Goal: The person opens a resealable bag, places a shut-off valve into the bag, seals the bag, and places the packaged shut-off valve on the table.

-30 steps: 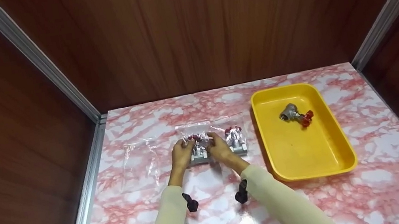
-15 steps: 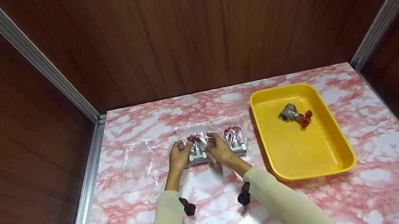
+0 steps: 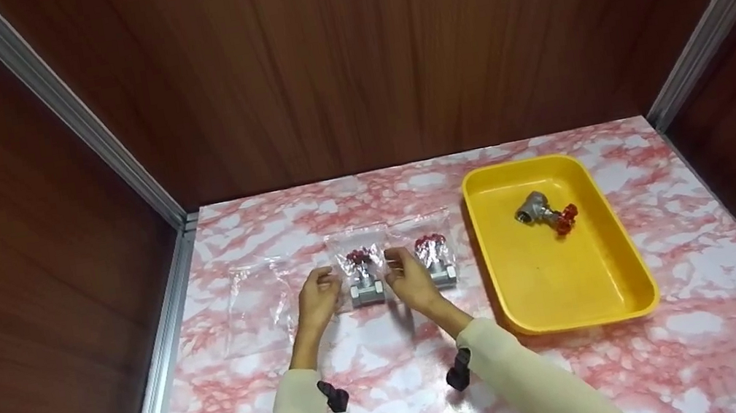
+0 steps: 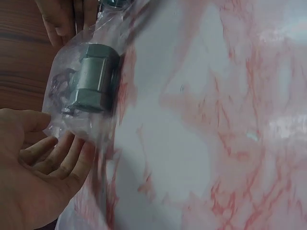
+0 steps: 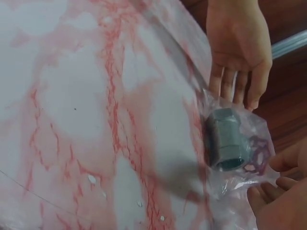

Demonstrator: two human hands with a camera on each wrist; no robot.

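Observation:
A metal valve (image 3: 367, 292) with a red handwheel lies inside a clear plastic bag (image 3: 340, 242) on the marbled tabletop, between the two hands. My left hand (image 3: 318, 299) is at the bag's left side, its fingers loosely bent and the fingertips right at the plastic in the left wrist view. On the other side, my right hand (image 3: 412, 282) has its fingertips beside the bag's right edge, thumb and fingers apart. In the right wrist view the bagged valve (image 5: 226, 139) shows its threaded end. Close to the right hand lies a second bagged valve (image 3: 442, 276).
A flat clear bag (image 3: 254, 306) lies to the left. The yellow tray (image 3: 566, 293) on the right holds an unbagged valve (image 3: 536, 207) with a red handwheel. Dark wood-look panels (image 3: 345, 62) enclose the table at the back and sides.
My left hand has drawn back to the left from the bagged valve, and the right hand has shifted slightly to the right. The valve and bag now show more fully between them.

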